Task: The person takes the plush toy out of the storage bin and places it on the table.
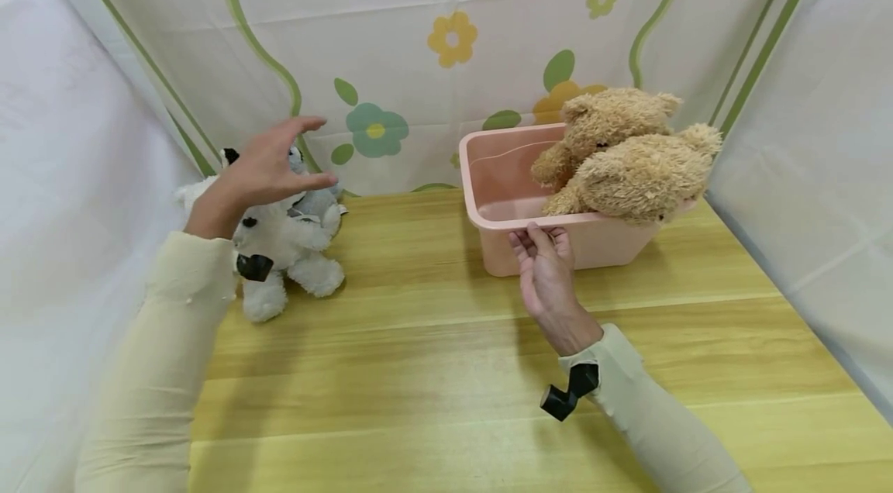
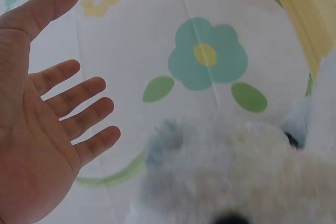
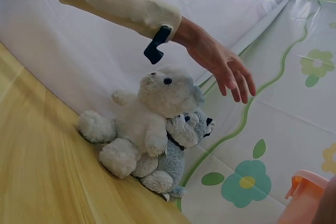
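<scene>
- Close to the viewer, on the right wrist, a black clip (image 1: 570, 392) is worn over a cream sleeve (image 1: 663, 408), above the tabletop (image 1: 391, 400).
- Just beyond, the near rim of a pink tub (image 1: 600, 241) is pinched by the fingers of the right hand (image 1: 549, 276); the hold seems meant to keep the tub from sliding or tipping.
- Over on the left, the left hand (image 1: 265, 163) is raised with fingers and thumb spread apart, nothing being gripped. By the right wrist view, it is held above two toys without touching them, perhaps so that they can be kept within reach.
- Below it, a white toy (image 1: 275, 237) is seated on the tabletop. Against its back a gray toy (image 3: 174, 166) is set, each probably propped by the other.
- Toward the back, the tub is stood upright, with two brown bears crowded into its right end; pink floor is seen at its left end.
- There, the nearer bear (image 1: 642, 175) is draped over the rim, and the farther bear (image 1: 617, 117) is lodged beside it. Both are raised above the rim, probably for want of room lower down.
- Farthest off, a flowered curtain (image 1: 391, 28) is hung.
</scene>
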A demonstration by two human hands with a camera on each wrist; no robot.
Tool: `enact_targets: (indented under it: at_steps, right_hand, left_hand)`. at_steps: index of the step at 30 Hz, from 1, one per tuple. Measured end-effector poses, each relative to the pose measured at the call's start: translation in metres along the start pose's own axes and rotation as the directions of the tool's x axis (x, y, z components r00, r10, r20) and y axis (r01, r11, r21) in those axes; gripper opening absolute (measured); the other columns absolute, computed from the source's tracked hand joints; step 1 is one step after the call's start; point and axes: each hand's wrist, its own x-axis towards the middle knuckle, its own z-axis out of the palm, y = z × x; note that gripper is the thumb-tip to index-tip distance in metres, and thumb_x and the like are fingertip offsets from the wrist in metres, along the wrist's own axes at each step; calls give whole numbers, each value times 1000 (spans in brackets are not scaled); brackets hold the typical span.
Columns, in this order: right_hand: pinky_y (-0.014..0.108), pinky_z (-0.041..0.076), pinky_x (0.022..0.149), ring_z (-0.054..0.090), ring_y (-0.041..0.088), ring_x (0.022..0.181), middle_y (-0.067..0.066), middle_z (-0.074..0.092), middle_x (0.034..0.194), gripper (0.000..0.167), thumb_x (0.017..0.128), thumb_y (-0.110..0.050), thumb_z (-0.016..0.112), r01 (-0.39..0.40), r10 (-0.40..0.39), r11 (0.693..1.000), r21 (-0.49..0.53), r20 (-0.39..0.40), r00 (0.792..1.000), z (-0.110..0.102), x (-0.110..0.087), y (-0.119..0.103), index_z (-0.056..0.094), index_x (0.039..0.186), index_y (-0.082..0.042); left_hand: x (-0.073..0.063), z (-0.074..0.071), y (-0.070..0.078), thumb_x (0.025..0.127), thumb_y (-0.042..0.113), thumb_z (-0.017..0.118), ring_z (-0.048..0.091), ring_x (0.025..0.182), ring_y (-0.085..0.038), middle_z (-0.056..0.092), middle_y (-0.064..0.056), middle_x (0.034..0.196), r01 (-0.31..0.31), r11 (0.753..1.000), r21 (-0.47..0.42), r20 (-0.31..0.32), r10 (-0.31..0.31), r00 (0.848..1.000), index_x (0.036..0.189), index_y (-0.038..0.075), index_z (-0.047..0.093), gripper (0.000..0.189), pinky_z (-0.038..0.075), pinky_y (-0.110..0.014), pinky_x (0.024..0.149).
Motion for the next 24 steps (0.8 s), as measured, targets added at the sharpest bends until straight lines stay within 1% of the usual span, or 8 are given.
enact_targets:
  at_steps: [4, 7, 11, 14, 19, 24]
  right_hand:
    - [25, 53, 86, 57, 14, 84, 0, 54, 90, 12, 101, -5, 51, -1, 1, 1000, -8, -1, 1000, 0, 0, 1, 44, 94, -13]
    - [25, 53, 85, 58, 14, 83, 1, 55, 89, 11, 101, -4, 51, 4, -4, 1000, 6, 5, 1000, 0, 1, 1, 45, 94, -12]
    - [25, 53, 84, 59, 14, 82, 2, 55, 90, 10, 101, -3, 50, 12, -13, 1000, 23, 11, 1000, -1, 2, 2, 46, 95, -11]
    - [25, 53, 84, 59, 13, 81, 2, 55, 90, 11, 101, -3, 50, 16, -16, 1000, 15, 7, 1000, -1, 2, 2, 46, 94, -11]
    - [25, 53, 84, 58, 13, 82, 1, 55, 89, 12, 100, -3, 50, 14, -14, 1000, 16, 0, 1000, -1, 1, 2, 46, 94, -11]
    - [25, 53, 84, 58, 14, 83, 1, 54, 90, 12, 101, -3, 50, 10, -10, 1000, 7, -2, 1000, 0, 0, 1, 44, 95, -12]
  left_hand:
    - [11, 5, 10, 87, 43, 73, 30, 144, -41, 30, -16, 159, -39, 999, 19, -6, 39, 999, 157, 14, 24, 90, 27, -63, 111]
    - [20, 10, 16, 86, 42, 73, 31, 144, -39, 31, -15, 159, -59, 998, 15, -5, 59, 998, 157, 14, 24, 91, 28, -62, 112]
    - [32, 19, 24, 86, 42, 74, 28, 146, -37, 29, -13, 160, -73, 997, -35, 19, 73, 997, 157, 14, 24, 91, 27, -60, 114]
    - [41, 28, 31, 84, 41, 76, 28, 147, -35, 30, -12, 160, -86, 995, -49, 28, 88, 996, 156, 14, 25, 92, 27, -58, 115]
    - [55, 40, 49, 83, 43, 77, 32, 145, -33, 33, -11, 159, -131, 991, -39, 18, 132, 991, 156, 15, 27, 92, 30, -55, 115]
    - [66, 49, 68, 82, 43, 78, 33, 145, -30, 35, -9, 158, -183, 982, -50, 6, 184, 983, 155, 14, 28, 94, 30, -52, 116]
